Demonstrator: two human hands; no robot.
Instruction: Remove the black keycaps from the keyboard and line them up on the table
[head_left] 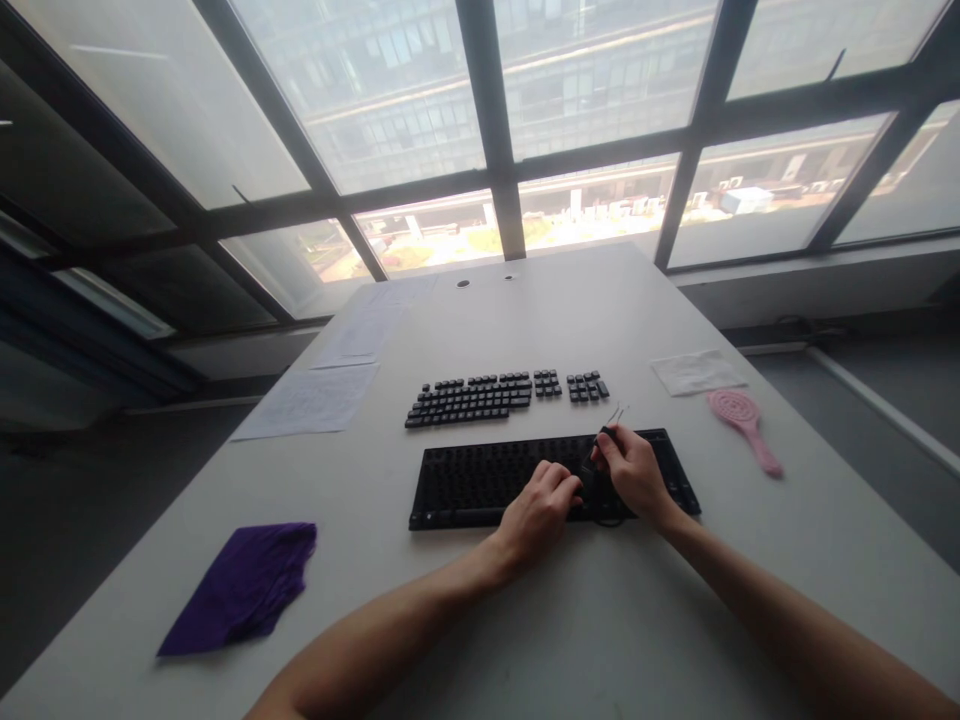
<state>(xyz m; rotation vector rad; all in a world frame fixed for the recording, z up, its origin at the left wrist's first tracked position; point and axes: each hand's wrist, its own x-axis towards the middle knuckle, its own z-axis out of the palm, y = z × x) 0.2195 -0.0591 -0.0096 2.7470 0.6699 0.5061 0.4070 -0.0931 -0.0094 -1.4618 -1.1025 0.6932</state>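
Note:
A black keyboard (pixel 472 480) lies on the white table in front of me, and many of its key positions look bare of caps. My right hand (pixel 630 468) is above its right part, closed on a small black-handled keycap puller (pixel 606 432) whose thin wire prongs point up and away from me. Close beside it, my left hand (pixel 544 500) rests over the keyboard with curled fingers; what they hold, if anything, is hidden. Behind the keyboard, loose black keycaps (pixel 469 400) stand in rows, laid out in keyboard order with smaller groups at the right.
A purple cloth (pixel 240 590) lies at the left front of the white table (pixel 360 620). Printed papers (pixel 307 400) are at the left. To the right are a white wipe (pixel 697 372) and a pink hairbrush (pixel 746 425). Windows stand beyond the far edge.

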